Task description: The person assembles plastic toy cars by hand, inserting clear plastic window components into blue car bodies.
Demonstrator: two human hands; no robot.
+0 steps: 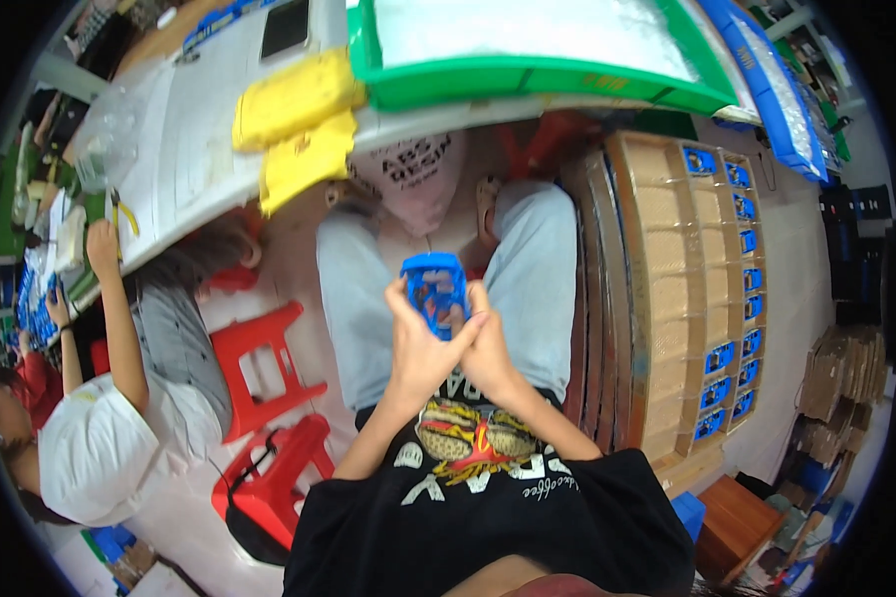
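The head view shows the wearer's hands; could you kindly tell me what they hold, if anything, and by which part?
The left hand and right hand hold a blue part by its sides, toward its lower end.

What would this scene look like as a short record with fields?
Left hand: holds the blue part at its left side
Right hand: holds the same part at its right side
Table: green tray, yellow bundle, dark phone
Right of person: compartmented tray with blue pieces
Left of person: red stools, a co-worker
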